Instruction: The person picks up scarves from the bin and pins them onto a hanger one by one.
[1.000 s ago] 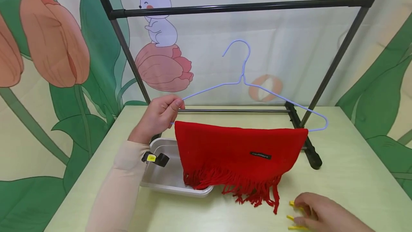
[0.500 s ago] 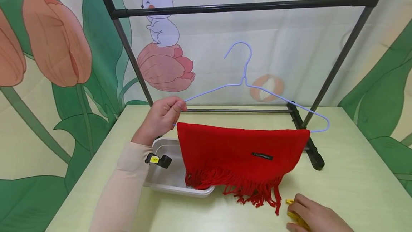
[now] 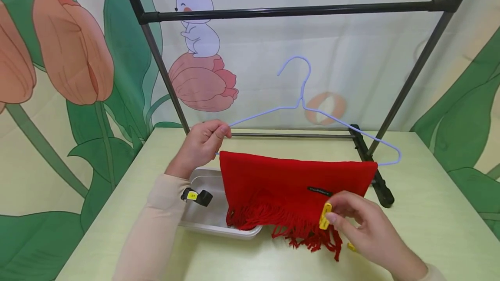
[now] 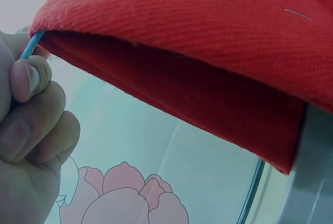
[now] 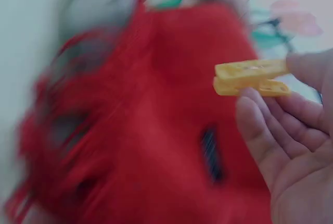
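My left hand [image 3: 205, 144] grips the left end of a light purple wire hanger [image 3: 340, 119], its hook pointing up. Over the hanger's bottom bar hangs a folded red scarf [image 3: 273, 181] with a fringe and a small black label [image 3: 319, 191]. In the left wrist view the fingers curl round the wire beside the scarf's fold. My right hand [image 3: 371, 229] pinches a yellow clothespin [image 3: 325, 216] between thumb and fingers, in front of the scarf's lower right part. The right wrist view shows that clothespin [image 5: 250, 77] with its jaws together.
A black clothes rack [image 3: 289, 11] stands behind the hanger, its foot [image 3: 380, 190] at the right. The grey plastic tray [image 3: 203, 229] sits under the scarf's left side. Another yellow piece [image 3: 351, 246] lies on the table, partly behind the right hand.
My right hand has picked a yellow clothespin up from the table and brought it up and left to the scarf. The left hand still holds the hanger, shifted slightly in view.
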A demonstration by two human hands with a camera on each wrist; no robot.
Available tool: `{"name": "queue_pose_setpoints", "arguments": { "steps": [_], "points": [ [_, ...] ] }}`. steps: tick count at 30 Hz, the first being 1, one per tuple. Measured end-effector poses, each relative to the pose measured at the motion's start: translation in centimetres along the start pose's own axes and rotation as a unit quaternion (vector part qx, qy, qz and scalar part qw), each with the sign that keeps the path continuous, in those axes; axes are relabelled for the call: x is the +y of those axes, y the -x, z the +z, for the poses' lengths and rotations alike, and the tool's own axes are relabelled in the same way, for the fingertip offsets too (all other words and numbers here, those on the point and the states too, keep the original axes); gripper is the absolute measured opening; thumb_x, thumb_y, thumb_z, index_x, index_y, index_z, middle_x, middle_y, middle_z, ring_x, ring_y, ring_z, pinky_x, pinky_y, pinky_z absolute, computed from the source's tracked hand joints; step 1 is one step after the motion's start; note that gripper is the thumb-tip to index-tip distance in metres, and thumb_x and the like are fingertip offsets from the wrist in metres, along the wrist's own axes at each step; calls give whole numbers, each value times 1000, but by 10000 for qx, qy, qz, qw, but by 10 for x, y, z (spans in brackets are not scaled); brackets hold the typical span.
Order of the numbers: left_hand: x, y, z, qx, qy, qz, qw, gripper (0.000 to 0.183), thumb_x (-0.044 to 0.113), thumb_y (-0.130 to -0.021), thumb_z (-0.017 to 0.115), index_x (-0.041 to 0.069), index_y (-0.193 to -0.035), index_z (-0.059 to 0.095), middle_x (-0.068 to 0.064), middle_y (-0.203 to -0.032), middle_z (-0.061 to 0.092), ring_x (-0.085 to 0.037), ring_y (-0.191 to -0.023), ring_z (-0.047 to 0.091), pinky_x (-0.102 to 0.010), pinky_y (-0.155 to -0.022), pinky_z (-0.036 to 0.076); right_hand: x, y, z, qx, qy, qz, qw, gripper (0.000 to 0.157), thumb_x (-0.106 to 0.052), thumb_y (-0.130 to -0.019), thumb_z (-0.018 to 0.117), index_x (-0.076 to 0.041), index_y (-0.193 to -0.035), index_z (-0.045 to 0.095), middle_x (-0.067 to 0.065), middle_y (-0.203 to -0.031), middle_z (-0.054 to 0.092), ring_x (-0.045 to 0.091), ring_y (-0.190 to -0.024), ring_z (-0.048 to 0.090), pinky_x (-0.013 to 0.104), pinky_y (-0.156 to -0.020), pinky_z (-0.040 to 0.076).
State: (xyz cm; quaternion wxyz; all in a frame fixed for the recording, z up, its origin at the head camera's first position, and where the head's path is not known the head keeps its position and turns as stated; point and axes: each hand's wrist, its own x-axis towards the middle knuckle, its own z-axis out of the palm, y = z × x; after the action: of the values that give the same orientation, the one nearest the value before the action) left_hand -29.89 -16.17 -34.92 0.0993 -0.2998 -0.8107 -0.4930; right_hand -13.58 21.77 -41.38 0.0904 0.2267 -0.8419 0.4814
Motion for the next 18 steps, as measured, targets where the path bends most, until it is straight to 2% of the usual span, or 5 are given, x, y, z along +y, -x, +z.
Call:
{"name": "queue_pose_setpoints", "arguments": {
  "steps": [4, 7, 9, 14, 18],
  "points": [
    [0, 1, 0, 3, -26, 18, 10000, 18, 10, -111, 57, 1, -104, 71, -4, -62, 47, -17, -50, 45, -26, -49, 43, -29, -45, 17, 278, -781, -791, 9934, 24, 9, -98, 71, -9, -114, 70, 1, -96, 71, 17, -76, 68, 29, -69, 62],
    [1, 2, 0, 11, -40, 44, 10000, 18, 10, -111, 57, 1, -104, 71, -5, -62, 47, -17, -50, 45, -26, -50, 42, -44, -79, 32, 312, -1019, -1094, 9883, 20, 9, -98, 70, -5, -112, 71, 6, -94, 71, 17, -75, 67, 29, -70, 62],
    [2, 2, 1, 11, -63, 48, 10000, 18, 10, -111, 58, 1, -105, 72, -4, -62, 47, -17, -51, 45, -25, -50, 42, -51, -99, 42, 289, -1076, -1091, 9878, 15, 7, -99, 70, -3, -111, 72, 8, -93, 71, 18, -75, 66, 28, -71, 62],
    [2, 2, 3, -49, -96, -61, 9999, 18, 12, -111, 58, 3, -107, 73, -3, -63, 47, -17, -53, 43, -25, -50, 41, -68, -136, 62, 221, -1206, -788, 9893, 7, -1, -101, 72, -2, -108, 73, 11, -90, 71, 23, -74, 65, 29, -72, 61],
    [1, 3, 1, -27, -171, -66, 9998, 18, 13, -111, 58, 3, -108, 73, -3, -63, 47, -18, -52, 42, -25, -50, 41, -81, -159, 76, 174, -1209, -884, 9886, 5, -4, -101, 73, -1, -106, 74, 14, -88, 72, 25, -74, 65, 29, -72, 60]
  ]
}}
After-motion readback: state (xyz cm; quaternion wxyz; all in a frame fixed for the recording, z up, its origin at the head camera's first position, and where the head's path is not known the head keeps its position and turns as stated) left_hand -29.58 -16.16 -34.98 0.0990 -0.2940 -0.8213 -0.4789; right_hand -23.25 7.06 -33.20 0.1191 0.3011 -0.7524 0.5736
